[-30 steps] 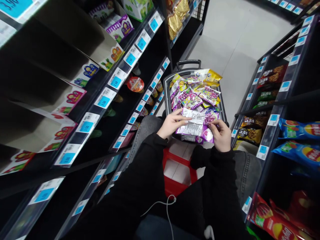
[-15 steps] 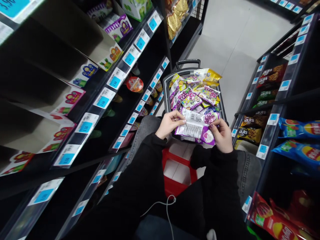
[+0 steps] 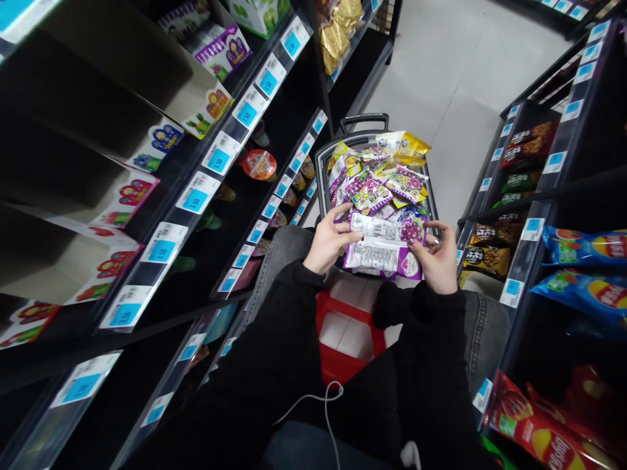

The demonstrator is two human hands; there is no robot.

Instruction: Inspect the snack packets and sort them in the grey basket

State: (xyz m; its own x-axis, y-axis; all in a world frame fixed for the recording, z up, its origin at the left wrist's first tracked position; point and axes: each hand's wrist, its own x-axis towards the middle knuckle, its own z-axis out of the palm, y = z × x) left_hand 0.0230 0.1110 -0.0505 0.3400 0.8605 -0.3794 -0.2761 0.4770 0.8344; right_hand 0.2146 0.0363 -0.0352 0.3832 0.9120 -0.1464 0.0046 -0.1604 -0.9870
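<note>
A purple and white candy bag (image 3: 379,245) is held between my two hands, its printed back with text and a barcode facing up. My left hand (image 3: 329,241) pinches its left end. My right hand (image 3: 435,254) grips the right end, thumb on top near the grape picture. Just beyond the bag, a black basket (image 3: 321,166) holds a heap of purple and yellow candy bags (image 3: 369,190), piled to its rim. The held bag hides the near part of the basket.
At left, a shelf with blue price tags (image 3: 196,192) carries fruit-printed cartons (image 3: 122,196) and an orange-lidded cup (image 3: 259,164). Blue chip bags (image 3: 588,290) and red chip bags (image 3: 543,431) lie on the right shelves. Between my legs is a red frame (image 3: 343,365); a white cable (image 3: 326,397) hangs above it.
My fingers have shifted on the candy bag: the right thumb now lies further over its face, and the right fingers have moved up behind its edge. The bag remains in both hands.
</note>
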